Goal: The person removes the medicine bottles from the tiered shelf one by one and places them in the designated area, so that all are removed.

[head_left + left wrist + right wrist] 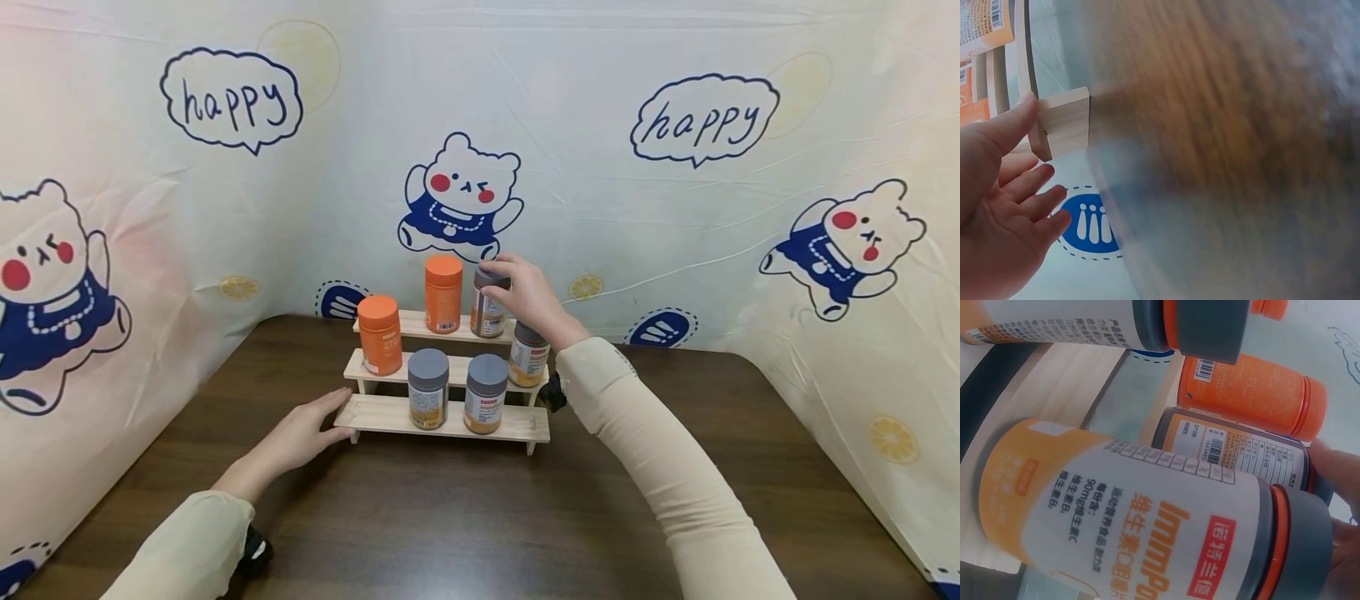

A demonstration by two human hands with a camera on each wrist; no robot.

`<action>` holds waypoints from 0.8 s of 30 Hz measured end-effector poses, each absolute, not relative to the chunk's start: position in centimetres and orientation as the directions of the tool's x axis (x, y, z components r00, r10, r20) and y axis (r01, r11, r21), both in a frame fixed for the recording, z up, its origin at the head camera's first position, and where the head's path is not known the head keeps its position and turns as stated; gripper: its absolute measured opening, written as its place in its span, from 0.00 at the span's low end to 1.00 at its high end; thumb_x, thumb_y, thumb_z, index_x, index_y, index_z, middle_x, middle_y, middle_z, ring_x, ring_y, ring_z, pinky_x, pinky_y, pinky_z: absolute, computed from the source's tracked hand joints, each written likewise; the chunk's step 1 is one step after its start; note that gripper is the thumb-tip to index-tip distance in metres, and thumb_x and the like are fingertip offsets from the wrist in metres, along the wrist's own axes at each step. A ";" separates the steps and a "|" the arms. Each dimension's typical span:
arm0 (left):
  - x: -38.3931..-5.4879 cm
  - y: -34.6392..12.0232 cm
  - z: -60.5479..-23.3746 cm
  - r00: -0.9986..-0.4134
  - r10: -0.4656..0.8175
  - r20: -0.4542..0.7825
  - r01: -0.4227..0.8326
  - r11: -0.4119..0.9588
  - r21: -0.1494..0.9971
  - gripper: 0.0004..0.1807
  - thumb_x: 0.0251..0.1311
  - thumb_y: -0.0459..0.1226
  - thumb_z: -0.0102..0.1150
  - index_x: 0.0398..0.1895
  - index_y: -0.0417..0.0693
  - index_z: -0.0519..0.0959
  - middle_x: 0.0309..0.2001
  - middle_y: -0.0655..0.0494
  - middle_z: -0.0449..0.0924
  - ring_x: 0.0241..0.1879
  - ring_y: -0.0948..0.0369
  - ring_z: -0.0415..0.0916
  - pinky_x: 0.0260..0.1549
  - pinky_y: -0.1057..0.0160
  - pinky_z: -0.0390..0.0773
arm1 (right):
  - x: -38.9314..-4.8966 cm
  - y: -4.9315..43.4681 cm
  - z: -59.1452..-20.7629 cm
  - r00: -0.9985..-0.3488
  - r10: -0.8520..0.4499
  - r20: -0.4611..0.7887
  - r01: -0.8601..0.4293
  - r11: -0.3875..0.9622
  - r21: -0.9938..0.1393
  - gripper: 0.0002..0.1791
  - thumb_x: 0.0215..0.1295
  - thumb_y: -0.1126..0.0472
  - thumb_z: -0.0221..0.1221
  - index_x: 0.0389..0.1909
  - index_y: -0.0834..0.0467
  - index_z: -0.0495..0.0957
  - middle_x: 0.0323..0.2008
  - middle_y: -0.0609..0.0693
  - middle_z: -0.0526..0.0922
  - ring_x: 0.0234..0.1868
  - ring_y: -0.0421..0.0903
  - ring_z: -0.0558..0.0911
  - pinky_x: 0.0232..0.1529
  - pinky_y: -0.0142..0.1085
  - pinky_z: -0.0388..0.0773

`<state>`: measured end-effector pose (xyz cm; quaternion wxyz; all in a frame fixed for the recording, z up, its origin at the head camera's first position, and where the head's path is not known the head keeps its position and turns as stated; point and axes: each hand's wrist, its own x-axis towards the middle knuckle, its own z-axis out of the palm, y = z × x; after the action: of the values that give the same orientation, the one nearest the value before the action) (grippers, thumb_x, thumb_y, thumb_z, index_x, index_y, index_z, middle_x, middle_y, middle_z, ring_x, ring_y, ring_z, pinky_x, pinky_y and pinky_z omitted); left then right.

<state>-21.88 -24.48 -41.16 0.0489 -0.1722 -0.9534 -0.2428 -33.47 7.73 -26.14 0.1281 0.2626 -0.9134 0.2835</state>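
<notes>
A three-tier wooden stand [367, 414] bears several supplement jars. On its top tier, my right hand [532, 296] grips a grey-lidded jar [489, 315] by the lid, from above. In the right wrist view that jar [1210, 440] stands partly behind a nearer one, and only the fingers' edge shows. An orange jar [443, 296] stands just left of it. My left hand [296, 437] holds the left end of the lowest tier between thumb and index finger; its other fingers are loosely bent in the left wrist view.
Another orange jar [380, 336] stands left on the middle tier; a grey-lidded jar [528, 354] is at its right, under my right forearm. Two grey-lidded jars, one left [428, 390] and one right [486, 395], occupy the lowest tier. A patterned cloth [570, 100] surrounds the brown table [450, 525].
</notes>
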 end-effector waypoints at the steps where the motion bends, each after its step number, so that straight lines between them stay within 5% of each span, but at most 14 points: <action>1: -21.9 -24.5 -41.1 -0.936 0.303 0.176 0.351 0.820 0.452 0.34 0.57 0.39 0.61 0.61 0.27 0.63 0.60 0.30 0.63 0.58 0.39 0.62 0.53 0.41 0.63 | -33.5 7.7 -26.1 -0.830 -0.406 0.384 -0.552 0.701 -0.451 0.23 0.61 0.59 0.60 0.58 0.57 0.74 0.59 0.55 0.69 0.55 0.50 0.71 0.52 0.41 0.71; 15: -22.1 -24.6 -41.0 -0.948 0.291 0.127 0.315 0.810 0.495 0.34 0.58 0.42 0.60 0.62 0.30 0.64 0.61 0.33 0.63 0.58 0.39 0.62 0.53 0.42 0.63 | -33.4 7.4 -26.3 -0.821 -0.387 0.419 -0.561 0.683 -0.469 0.19 0.61 0.62 0.60 0.54 0.59 0.76 0.54 0.55 0.74 0.47 0.48 0.76 0.46 0.37 0.75; 24: -22.0 -24.5 -40.7 -0.953 0.282 0.108 0.297 0.814 0.499 0.33 0.59 0.41 0.59 0.62 0.30 0.64 0.61 0.33 0.62 0.58 0.39 0.61 0.53 0.42 0.63 | -33.2 7.6 -26.0 -0.830 -0.361 0.425 -0.545 0.686 -0.482 0.19 0.63 0.62 0.58 0.55 0.60 0.75 0.57 0.57 0.72 0.51 0.51 0.75 0.49 0.39 0.74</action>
<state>-21.97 -24.47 -40.67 0.0143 -0.1522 -0.9522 -0.2646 -33.15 7.62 -26.02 0.1496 0.2502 -0.9058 0.3075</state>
